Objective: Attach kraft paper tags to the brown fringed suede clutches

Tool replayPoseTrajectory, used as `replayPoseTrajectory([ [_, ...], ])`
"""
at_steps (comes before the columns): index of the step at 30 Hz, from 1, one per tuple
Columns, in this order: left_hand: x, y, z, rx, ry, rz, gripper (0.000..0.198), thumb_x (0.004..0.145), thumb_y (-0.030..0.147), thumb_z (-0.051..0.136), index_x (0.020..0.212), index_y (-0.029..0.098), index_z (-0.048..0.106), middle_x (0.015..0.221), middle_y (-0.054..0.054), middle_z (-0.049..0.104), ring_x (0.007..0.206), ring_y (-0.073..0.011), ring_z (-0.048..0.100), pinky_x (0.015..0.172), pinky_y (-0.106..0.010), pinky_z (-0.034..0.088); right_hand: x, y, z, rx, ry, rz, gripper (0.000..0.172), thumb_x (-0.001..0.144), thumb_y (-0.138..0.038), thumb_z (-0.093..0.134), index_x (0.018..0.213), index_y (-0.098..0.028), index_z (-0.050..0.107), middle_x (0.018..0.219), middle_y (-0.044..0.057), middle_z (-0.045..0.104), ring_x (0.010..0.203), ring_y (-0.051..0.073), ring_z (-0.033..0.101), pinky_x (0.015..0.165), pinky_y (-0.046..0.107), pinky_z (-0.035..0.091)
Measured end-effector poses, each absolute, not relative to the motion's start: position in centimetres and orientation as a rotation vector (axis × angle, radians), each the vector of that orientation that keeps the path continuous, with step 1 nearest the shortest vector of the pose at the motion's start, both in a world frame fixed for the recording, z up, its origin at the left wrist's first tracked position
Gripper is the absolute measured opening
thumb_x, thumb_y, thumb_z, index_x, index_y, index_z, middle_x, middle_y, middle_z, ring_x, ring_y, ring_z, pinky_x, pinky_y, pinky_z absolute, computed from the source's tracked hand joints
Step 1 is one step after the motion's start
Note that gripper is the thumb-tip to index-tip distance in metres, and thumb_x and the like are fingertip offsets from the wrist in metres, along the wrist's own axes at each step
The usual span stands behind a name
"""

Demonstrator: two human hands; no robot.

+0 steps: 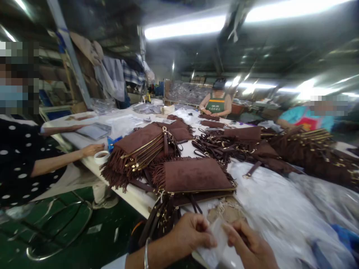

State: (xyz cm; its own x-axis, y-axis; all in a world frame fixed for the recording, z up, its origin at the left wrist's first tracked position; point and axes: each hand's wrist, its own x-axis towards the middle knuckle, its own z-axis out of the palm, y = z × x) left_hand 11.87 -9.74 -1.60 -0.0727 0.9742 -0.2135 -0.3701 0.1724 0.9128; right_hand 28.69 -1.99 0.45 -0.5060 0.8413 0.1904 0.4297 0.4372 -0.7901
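Many pouches [193, 173], white table [185, 149], lamps [186, 28]

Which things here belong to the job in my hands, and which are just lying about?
Likely part of the job:
translucent plastic, held by left hand and right hand
brown fringed pouches, just beyond
heaped plastic, alongside

Seemingly just lying about:
pale scraps on the green floor
plaid cloth, hanging behind

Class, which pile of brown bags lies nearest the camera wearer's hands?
The front middle pile, lowest in view; left pile and right pile sit farther away.
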Motion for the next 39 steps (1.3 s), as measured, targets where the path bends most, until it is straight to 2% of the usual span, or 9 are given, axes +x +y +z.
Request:
replayPoseTrajectory([
  [5, 7.9, -14.1, -2.7, 0.924, 1.359, 1.305, 0.017, 0.068, 0.027, 0.066, 0.064, 0.015, 0.055, 0.061, 0.003, 0.051, 0.059, -0.0120, 0.042, 0.055, -0.023, 0.029, 22.8, -4.4, 0.3, -0.940, -2.204, 1.013, 0.041, 0.087, -0.051, 0.053, 0.058, -0.022, 0.051, 0.054, -0.004, 0.051, 0.054, 0.013, 0.049, 0.056, 0.023, 0.037],
  [9, 4.8, -17.8, -3.6, 1.038, 1.616, 1.250, 0.027, 0.078, 0.039, 0.056, 0.064, 0.017, 0.051, 0.061, 0.004, 0.045, 0.061, -0.0134, 0.040, 0.057, -0.025, 0.027, 19.1, -4.9, 0.0, -0.892, -2.211, 1.368, 0.032, 0.092, -0.045, 0.045, 0.078, -0.021, 0.061, 0.059, -0.003, 0.057, 0.052, 0.013, 0.053, 0.050, 0.022, 0.037],
  [13, 2.8, -20.2, -4.3, 1.032, 1.785, 1.216, 0.032, 0.083, 0.045, 0.050, 0.065, 0.018, 0.049, 0.063, 0.003, 0.045, 0.064, -0.0146, 0.042, 0.059, -0.025, 0.028, 16.1, -4.8, 0.0, -0.954, -2.153, 1.393, 0.028, 0.091, -0.044, 0.046, 0.094, -0.022, 0.064, 0.065, -0.004, 0.063, 0.047, 0.011, 0.054, 0.047, 0.021, 0.039],
  [17, 2.0, -21.3, -4.6, 1.022, 1.848, 1.223, 0.033, 0.085, 0.044, 0.049, 0.066, 0.018, 0.052, 0.063, 0.003, 0.049, 0.064, -0.0150, 0.045, 0.060, -0.025, 0.029, 13.9, -5.4, -0.4, -1.031, -2.223, 1.347, 0.025, 0.086, -0.044, 0.055, 0.081, -0.022, 0.062, 0.056, -0.006, 0.058, 0.041, 0.010, 0.052, 0.042, 0.020, 0.037],
  [20, 1.7, -21.9, -5.1, 1.052, 1.907, 1.209, 0.030, 0.088, 0.039, 0.048, 0.068, 0.018, 0.055, 0.065, 0.003, 0.054, 0.065, -0.0150, 0.049, 0.062, -0.024, 0.031, 13.2, -5.6, -0.9, -1.073, -2.193, 1.370, 0.029, 0.085, -0.046, 0.057, 0.073, -0.021, 0.057, 0.052, -0.006, 0.055, 0.040, 0.009, 0.049, 0.042, 0.020, 0.035],
  [25, 1.2, -23.0, -6.3, 1.174, 2.090, 1.083, 0.024, 0.092, 0.032, 0.047, 0.075, 0.020, 0.059, 0.072, 0.003, 0.062, 0.072, -0.0157, 0.057, 0.067, -0.024, 0.033, 13.3, -5.7, -1.2, -0.931, -1.876, 1.764, 0.038, 0.085, -0.051, 0.060, 0.066, -0.020, 0.047, 0.048, -0.009, 0.047, 0.036, 0.005, 0.035, 0.040, 0.019, 0.024],
  [30, 1.4, -23.0, -6.3, 1.199, 2.148, 1.014, 0.023, 0.093, 0.029, 0.046, 0.077, 0.021, 0.060, 0.076, 0.002, 0.064, 0.077, -0.0163, 0.059, 0.070, -0.025, 0.034, 13.2, -6.4, -1.1, -0.887, -1.691, 1.953, 0.040, 0.084, -0.050, 0.064, 0.065, -0.020, 0.046, 0.042, -0.010, 0.042, 0.035, 0.004, 0.030, 0.039, 0.019, 0.018],
  [36, 2.2, -22.3, -5.7, 1.191, 2.095, 1.057, 0.022, 0.093, 0.030, 0.049, 0.077, 0.020, 0.060, 0.073, 0.002, 0.063, 0.074, -0.0157, 0.058, 0.067, -0.025, 0.033, 13.1, -6.6, -1.3, -0.870, -1.594, 2.011, 0.041, 0.080, -0.052, 0.066, 0.066, -0.019, 0.045, 0.054, -0.008, 0.053, 0.036, 0.002, 0.034, 0.038, 0.017, 0.020],
  [39, 2.5, -22.0, -5.0, 1.135, 2.039, 1.124, 0.025, 0.093, 0.032, 0.049, 0.074, 0.019, 0.060, 0.070, 0.003, 0.061, 0.071, -0.0150, 0.056, 0.065, -0.024, 0.033, 13.1, -6.6, -1.2, -0.890, -1.606, 1.991, 0.041, 0.080, -0.052, 0.066, 0.067, -0.020, 0.045, 0.053, -0.008, 0.052, 0.036, 0.003, 0.035, 0.039, 0.017, 0.023],
])
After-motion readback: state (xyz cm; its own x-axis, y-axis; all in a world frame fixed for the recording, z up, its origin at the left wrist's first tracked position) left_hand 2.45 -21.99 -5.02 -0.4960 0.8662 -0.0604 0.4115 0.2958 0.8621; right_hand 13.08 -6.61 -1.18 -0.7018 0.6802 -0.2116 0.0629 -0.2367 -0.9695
